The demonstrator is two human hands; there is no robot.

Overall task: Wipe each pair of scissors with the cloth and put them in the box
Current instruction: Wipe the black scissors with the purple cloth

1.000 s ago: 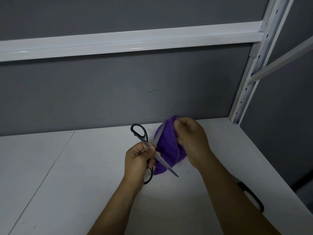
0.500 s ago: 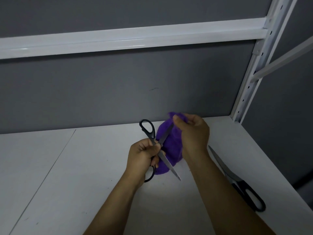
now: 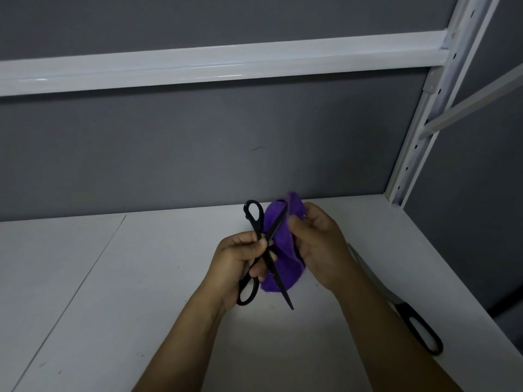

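Left hand grips the open scissors, tipped steeper now; right hand pinches the cloth higher on the upper blade. Still wiping, not boxing yet.

purple cloth, black scissors, white shelf, grey wall

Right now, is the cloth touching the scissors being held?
Touching. The head view shows the scissors' upper blade running into a fold of the cloth, which the right hand pinches over its tip.
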